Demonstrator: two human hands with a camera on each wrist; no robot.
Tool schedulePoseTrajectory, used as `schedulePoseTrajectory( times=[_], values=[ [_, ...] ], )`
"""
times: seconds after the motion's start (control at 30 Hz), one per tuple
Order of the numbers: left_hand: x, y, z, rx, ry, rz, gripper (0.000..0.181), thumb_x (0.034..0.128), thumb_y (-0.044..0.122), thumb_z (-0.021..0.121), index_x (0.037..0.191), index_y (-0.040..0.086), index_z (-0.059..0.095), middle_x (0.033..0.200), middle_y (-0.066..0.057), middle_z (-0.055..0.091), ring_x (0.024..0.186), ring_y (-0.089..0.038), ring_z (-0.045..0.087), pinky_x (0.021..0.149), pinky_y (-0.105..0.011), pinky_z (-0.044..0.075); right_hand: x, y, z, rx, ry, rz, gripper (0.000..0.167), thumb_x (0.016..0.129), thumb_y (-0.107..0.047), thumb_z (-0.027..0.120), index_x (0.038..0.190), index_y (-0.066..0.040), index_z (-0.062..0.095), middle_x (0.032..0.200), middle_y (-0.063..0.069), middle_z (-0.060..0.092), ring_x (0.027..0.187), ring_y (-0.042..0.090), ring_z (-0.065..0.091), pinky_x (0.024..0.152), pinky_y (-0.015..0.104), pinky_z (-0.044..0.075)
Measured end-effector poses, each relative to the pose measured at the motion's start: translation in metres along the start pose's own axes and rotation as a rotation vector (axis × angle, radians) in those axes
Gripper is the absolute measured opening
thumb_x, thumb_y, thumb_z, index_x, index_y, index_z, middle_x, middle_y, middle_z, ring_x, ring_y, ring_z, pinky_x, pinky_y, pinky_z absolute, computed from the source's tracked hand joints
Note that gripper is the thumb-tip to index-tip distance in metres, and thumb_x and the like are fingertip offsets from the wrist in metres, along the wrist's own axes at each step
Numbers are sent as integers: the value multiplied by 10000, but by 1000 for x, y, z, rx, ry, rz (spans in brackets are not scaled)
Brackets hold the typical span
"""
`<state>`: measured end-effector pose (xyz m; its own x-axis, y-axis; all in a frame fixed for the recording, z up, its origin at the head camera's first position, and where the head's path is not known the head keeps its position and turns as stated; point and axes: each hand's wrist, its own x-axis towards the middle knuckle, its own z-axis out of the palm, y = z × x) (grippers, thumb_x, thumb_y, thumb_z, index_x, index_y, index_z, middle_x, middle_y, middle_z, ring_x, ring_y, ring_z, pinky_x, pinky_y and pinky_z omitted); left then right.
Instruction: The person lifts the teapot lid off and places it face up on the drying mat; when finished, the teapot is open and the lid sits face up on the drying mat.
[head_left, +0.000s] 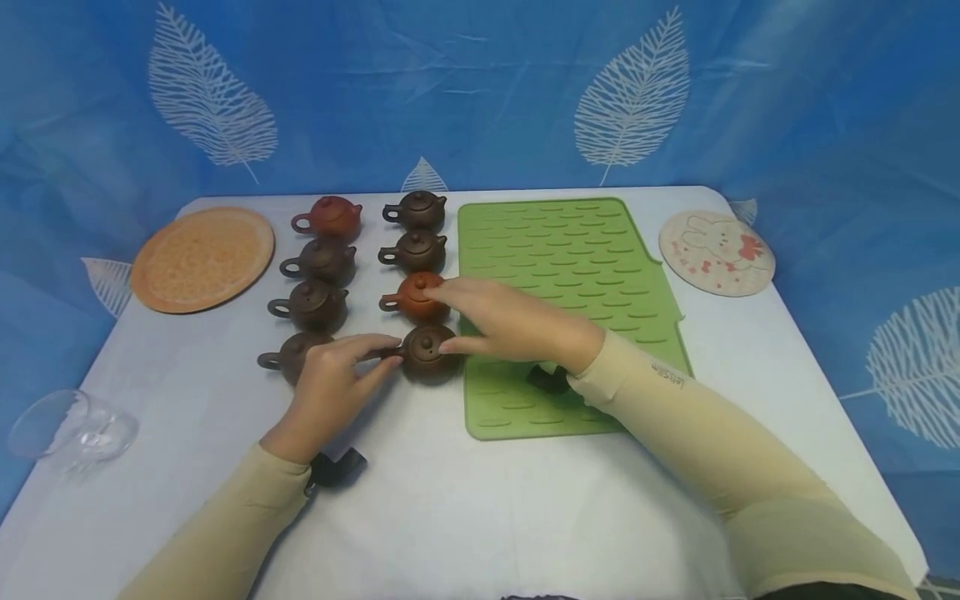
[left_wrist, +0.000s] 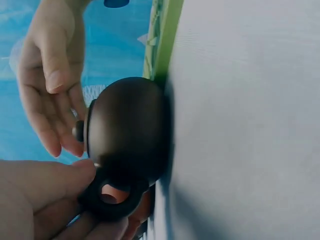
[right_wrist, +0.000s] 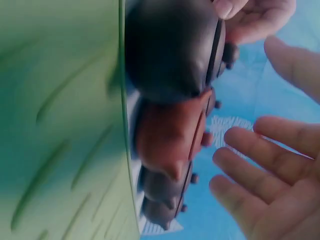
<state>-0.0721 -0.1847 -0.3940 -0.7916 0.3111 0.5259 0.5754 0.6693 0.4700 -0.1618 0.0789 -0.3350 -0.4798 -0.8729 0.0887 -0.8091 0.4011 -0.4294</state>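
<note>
Left hand pinches dark pot by its handle, frame center, at green mat's left edge. Right hand spread wide near it, holding nothing. Pot lidded, contents hidden. Clear cup lower left.

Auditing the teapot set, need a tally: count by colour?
Dark brown teapots: 6
Reddish teapots: 2
Total: 8
</note>
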Motion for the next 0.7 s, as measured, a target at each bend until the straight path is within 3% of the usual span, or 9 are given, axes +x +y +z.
schedulePoseTrajectory(
  times=[0.17, 0.43, 0.7],
  values=[
    [-3, -1, 4, -2, 32, -33, 284, 822, -26, 896, 1088, 17, 805, 1026, -93, 790, 936, -251, 763, 795, -440, 597, 8, -5, 10, 11, 75, -94, 500, 982, -257, 798, 1371, 23, 656, 1346, 123, 672, 1271, 232, 604, 1100, 323, 423],
    [-6, -3, 7, -50, 77, -99, 277, 826, -21, 892, 1087, 35, 818, 1004, -57, 796, 938, -216, 761, 797, -358, 564, 16, -7, 24, 77, 91, -135, 346, 963, -148, 812, 1274, -21, 726, 1249, 68, 722, 1215, 187, 637, 1068, 281, 436],
    [-8, -3, 9, -73, 82, -137, 264, 841, 0, 885, 1094, 43, 821, 1014, -50, 795, 956, -210, 757, 818, -344, 557, 17, -4, 36, 113, 184, -176, 244, 968, -127, 803, 1189, -31, 769, 1154, 51, 754, 1127, 159, 679, 1014, 260, 474]
  ],
)
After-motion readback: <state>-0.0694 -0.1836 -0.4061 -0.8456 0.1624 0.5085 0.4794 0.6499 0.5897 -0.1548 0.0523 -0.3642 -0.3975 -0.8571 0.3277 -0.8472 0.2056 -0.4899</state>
